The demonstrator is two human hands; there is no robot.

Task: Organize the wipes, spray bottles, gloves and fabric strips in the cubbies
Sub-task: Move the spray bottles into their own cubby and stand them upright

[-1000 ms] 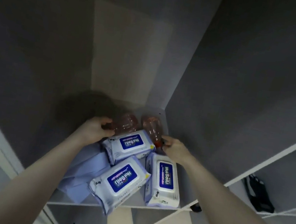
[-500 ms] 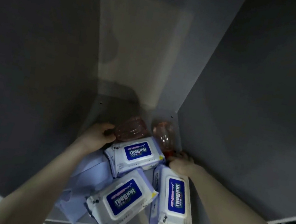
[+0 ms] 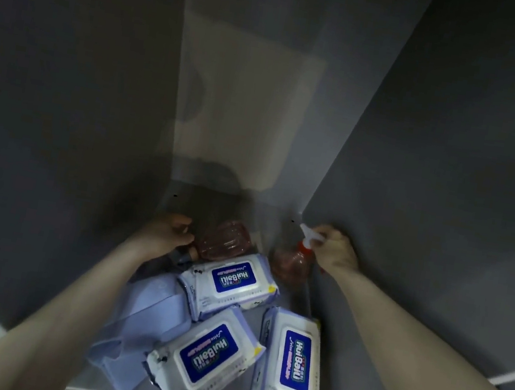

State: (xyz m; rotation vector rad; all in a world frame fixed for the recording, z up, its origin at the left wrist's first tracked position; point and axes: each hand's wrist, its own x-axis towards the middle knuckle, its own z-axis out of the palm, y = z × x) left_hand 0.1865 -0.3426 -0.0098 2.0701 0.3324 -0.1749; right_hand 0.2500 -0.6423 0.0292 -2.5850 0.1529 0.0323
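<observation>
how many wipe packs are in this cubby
3. One wipe pack lies at the back, just in front of the two spray bottles; one is front centre; one is front right. More may be hidden underneath.

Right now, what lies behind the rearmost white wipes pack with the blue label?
Behind the rearmost white wipes pack lie two reddish clear plastic spray bottles, each gripped by a hand. The pack covers the left bottle's lower side.

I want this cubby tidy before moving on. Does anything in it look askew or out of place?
Yes. The three wipe packs lie at different angles: the front pack is skewed and sticks out over the shelf edge. The left spray bottle lies on its side behind the packs, while the right spray bottle is upright.
</observation>
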